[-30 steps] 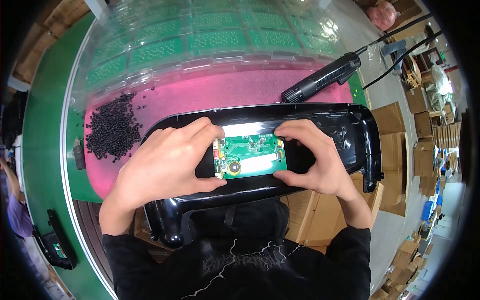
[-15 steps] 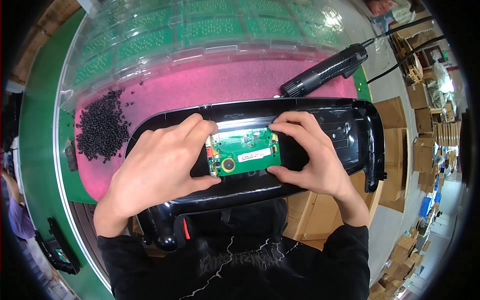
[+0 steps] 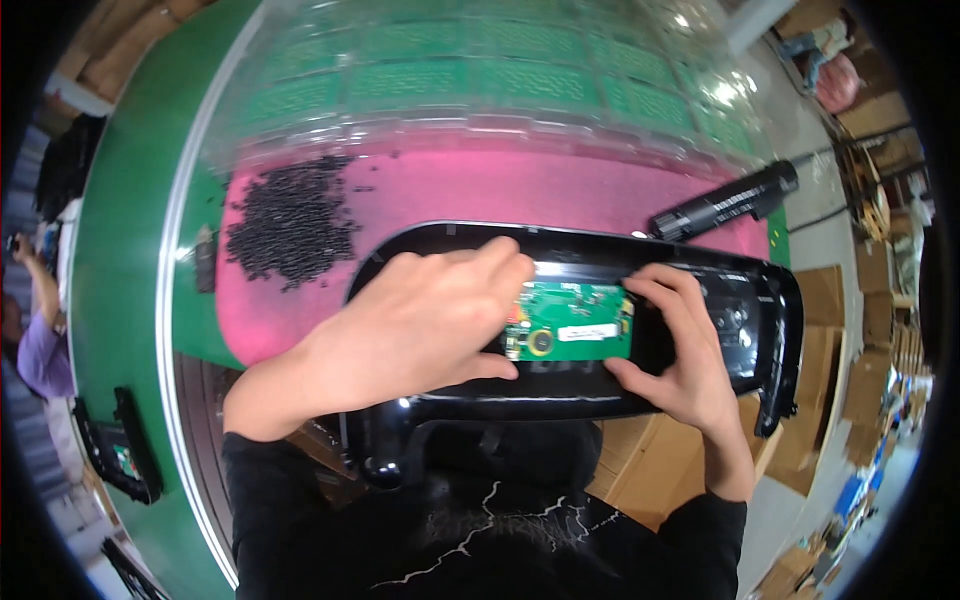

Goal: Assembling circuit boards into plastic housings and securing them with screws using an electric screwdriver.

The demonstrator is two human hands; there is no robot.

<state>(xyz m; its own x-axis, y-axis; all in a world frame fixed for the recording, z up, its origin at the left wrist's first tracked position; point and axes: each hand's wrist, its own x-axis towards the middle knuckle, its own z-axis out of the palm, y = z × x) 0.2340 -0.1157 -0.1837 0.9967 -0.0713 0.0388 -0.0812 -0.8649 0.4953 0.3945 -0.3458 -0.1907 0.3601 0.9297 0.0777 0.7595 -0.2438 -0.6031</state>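
Observation:
A green circuit board (image 3: 590, 312) with a white label and a round ringed part lies over the inside of a long, glossy black plastic housing (image 3: 480, 405). My left hand (image 3: 420, 315) is closed on the board's left end, its fingers at the far corner and its thumb at the near one. At the opposite end, my right hand (image 3: 685, 350) grips the corners the same way between fingers and thumb. The left hand hides part of the board's left edge. Whether the board rests on the housing floor cannot be made out.
Beyond the housing, a pink mat (image 3: 480, 185) carries a heap of small black screws (image 3: 290, 220) and a black electric screwdriver (image 3: 725, 203). Clear plastic trays (image 3: 460, 90) stand behind. Cardboard boxes (image 3: 660, 460) are at the right. Another person's purple sleeve (image 3: 45, 355) shows far left.
The whole scene has shifted to the right in the picture as the view turned. Both hands still hold the circuit board over about the same part of the housing.

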